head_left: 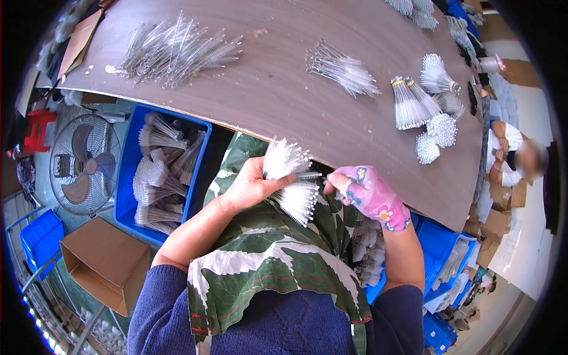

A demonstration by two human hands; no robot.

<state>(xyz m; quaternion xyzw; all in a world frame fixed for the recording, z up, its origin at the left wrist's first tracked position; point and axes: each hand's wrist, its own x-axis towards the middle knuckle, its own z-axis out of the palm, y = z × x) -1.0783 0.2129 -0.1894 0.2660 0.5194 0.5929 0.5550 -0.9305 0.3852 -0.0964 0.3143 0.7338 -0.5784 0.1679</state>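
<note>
My left hand is wrapped round a bundle of thin tube brushes with clear white bristles, fanned out on both sides of the thumb. The bundle is above my lap, by the table's near edge. My right hand, in a pink flowered glove, is closed in a pinch just right of the bundle. A few brushes stick out toward its fingertips; what these hold, if anything, I cannot make out. On the table lie a large loose heap of brushes, a smaller pile and several tied bundles.
A blue crate full of brush bundles stands left of my lap, beside a floor fan and an open cardboard box. Blue bins stand at my right. Another person sits beyond the table's right end.
</note>
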